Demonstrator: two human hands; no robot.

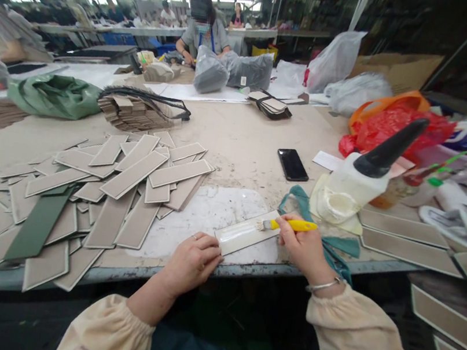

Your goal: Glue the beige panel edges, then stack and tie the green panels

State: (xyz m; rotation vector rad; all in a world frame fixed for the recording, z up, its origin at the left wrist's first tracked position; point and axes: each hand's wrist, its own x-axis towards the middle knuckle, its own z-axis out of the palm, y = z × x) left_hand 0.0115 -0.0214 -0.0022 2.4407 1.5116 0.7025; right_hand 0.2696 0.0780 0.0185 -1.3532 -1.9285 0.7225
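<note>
My right hand [299, 242] is closed round the yellow handle of a small brush [291, 225], whose bristles rest on a pale strip-shaped panel [246, 232]. A wet, shiny coat shows on the panel's left half. My left hand [197, 260] has its fingers pressed together on the panel's near left end, at the table's front edge; whether they pinch or only press it I cannot tell. Under the panel lies a white sheet [233, 201]. A heap of taupe panels with pale edges [130, 174] spreads to the left, with a green strip [40, 222] on top.
A white bottle with a black cone nozzle [355, 184] stands right of a phone [293, 164] and beside a teal cloth [339, 246]. More panels [415, 252] lie at right. Behind are a green bag [54, 95], a red plastic bag [407, 128] and a co-worker [205, 27].
</note>
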